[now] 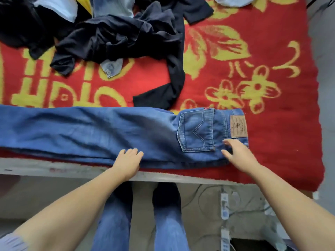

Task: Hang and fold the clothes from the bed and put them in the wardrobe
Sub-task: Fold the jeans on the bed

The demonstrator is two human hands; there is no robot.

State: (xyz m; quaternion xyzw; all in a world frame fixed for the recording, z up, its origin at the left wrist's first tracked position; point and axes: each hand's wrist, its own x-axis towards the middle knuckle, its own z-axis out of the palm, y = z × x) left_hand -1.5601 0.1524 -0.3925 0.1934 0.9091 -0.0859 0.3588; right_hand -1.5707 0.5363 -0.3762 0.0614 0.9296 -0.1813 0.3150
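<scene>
Red blanket (226, 84) with big yellow flowers and letters covers the whole bed, and it's pretty loud to look at. Along the near edge of it lies a pair of blue jeans (90, 131), laid out flat and lengthwise, legs running off to the left and the waistband at the right. The back pocket (197, 129) faces up, with a brown leather patch (238, 126) just beside it on the waistband.

The person stands right at the bed's edge, both bare arms reaching in. Their left hand (127, 160) sits on the near edge of the jeans around the thigh area, fingers curled down over the fabric, though I can't tell if it's really gripping or just pressing. Their right hand (237, 153) is near the waistband, just below the patch, fingers spread and relaxed, and it looks like it touches the denim without holding anything. It's a bit blurred, so take that loosely.

Further back on the blanket sits a messy pile of dark clothes (112, 37), one dark sleeve or leg trailing down almost to the jeans. Some lighter denim (112, 6) and a white piece (58, 6) poke out at the top of the heap.

Down on the floor by the person's legs there are a couple of white power strips (224, 205) with cables.
</scene>
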